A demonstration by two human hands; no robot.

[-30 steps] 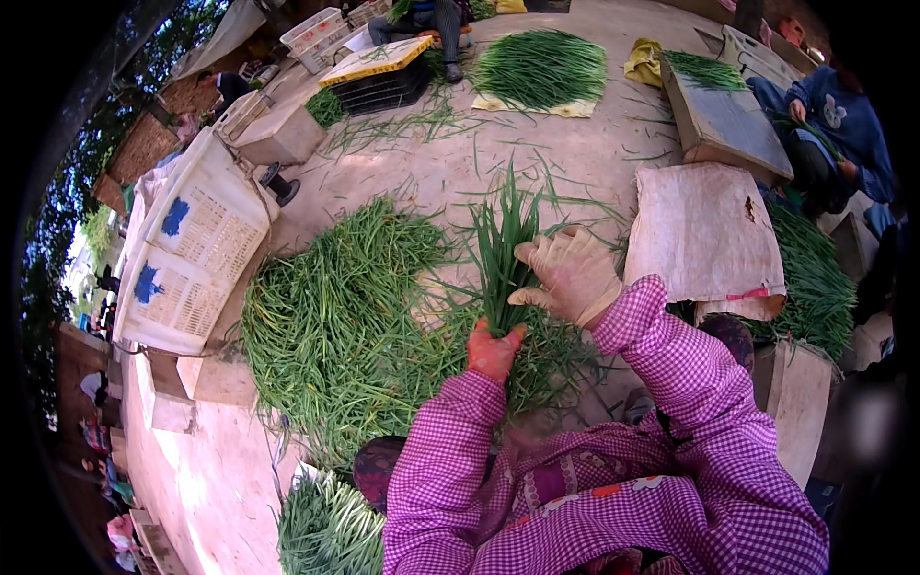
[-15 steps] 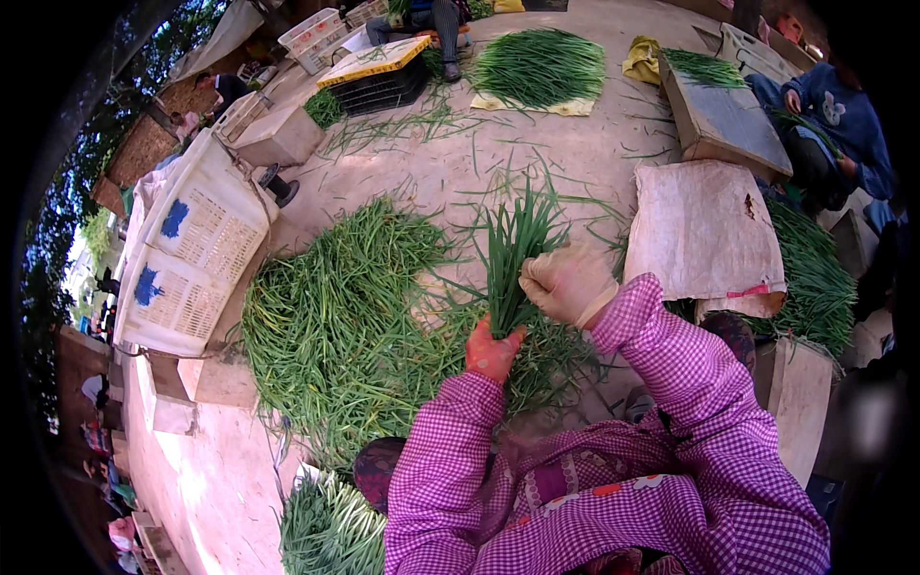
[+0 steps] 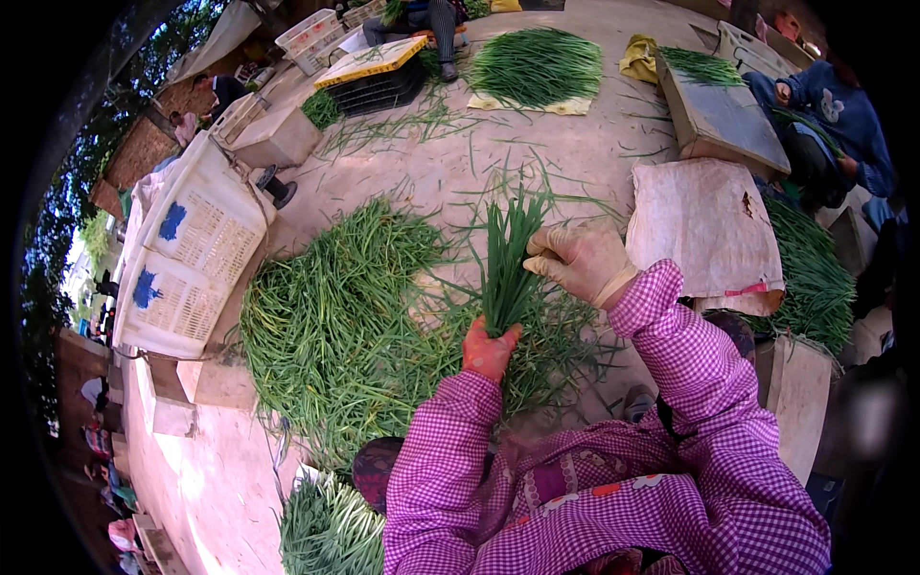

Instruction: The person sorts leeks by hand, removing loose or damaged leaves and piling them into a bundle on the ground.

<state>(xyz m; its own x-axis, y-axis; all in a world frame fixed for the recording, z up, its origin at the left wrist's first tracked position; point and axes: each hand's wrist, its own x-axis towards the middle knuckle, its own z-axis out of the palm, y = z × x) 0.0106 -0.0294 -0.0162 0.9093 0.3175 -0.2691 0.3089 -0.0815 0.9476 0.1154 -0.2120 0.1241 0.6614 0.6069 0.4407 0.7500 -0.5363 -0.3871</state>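
Note:
An upright bunch of green garlic chives stands in my left hand, which wears an orange-red glove and is closed around the lower stems. My right hand, in a thin cream glove, is at the right side of the leaves with its fingers pinched together. Whether a blade is caught in that pinch is too small to tell. Below and to the left spreads a large tangled heap of loose chives. By my left knee lies a neater pile of chives with pale stem ends.
At the right, a pale sack partly covers more chives. A white plastic crate stands at the left. Farther off are a chive pile on a mat, a black crate with a yellow top, and a seated person in blue.
My right hand has shifted slightly right, and its fingers have come away a little from the middle of the bunch. The left hand still grips the stems.

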